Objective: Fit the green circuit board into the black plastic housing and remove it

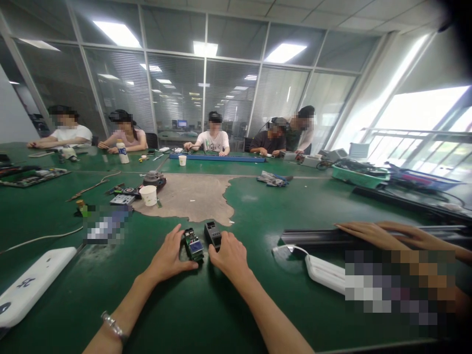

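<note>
Between my hands, two small devices are held just above or on the green table [147,305]. My left hand [171,255] grips an open module [194,246] by its left side and lower edge; its circuit board and a small blue screen face up. My right hand [231,251] is wrapped round a black plastic housing [212,233], thumb at its lower end. The two pieces stand close together with a narrow gap between them.
A white power bank [37,285] lies left, another white device [326,273] right. Another person's hands [383,236] rest on a black rail [309,237]. Ahead are a paper cup [148,195], a speaker-like part [155,179], gloves [273,178] and a green basket [359,176]. Several people sit opposite.
</note>
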Motion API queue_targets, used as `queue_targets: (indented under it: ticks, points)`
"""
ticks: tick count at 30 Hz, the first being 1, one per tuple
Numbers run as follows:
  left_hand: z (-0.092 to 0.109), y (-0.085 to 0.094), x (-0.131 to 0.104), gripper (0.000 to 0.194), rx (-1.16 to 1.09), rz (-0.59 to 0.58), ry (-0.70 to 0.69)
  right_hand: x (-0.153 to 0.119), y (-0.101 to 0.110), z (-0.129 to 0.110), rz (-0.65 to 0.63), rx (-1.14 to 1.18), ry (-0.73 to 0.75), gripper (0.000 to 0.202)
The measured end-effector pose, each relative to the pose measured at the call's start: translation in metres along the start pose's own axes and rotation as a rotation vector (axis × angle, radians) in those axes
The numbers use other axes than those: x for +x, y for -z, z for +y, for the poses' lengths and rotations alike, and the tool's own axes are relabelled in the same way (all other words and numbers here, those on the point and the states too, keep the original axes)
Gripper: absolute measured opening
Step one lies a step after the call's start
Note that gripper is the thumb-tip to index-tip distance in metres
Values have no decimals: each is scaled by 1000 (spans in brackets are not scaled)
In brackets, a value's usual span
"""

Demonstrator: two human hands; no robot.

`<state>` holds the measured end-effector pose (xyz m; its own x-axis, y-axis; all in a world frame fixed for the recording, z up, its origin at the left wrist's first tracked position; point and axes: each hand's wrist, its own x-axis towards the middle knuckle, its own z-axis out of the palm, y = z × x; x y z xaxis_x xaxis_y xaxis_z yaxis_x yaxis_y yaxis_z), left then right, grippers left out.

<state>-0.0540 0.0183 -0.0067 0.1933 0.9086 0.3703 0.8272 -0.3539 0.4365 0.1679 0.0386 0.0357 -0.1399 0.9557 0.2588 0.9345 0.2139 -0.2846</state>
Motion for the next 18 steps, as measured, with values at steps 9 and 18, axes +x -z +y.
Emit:
queue_targets:
  ticks: [9, 18]
  points:
    - [-2, 2, 1, 91, -15, -7, 11, 3, 9, 7, 35, 109, -27, 31]
    - [0, 5, 0, 90, -36, 0, 0, 6, 23, -28, 68, 336, 114, 25]
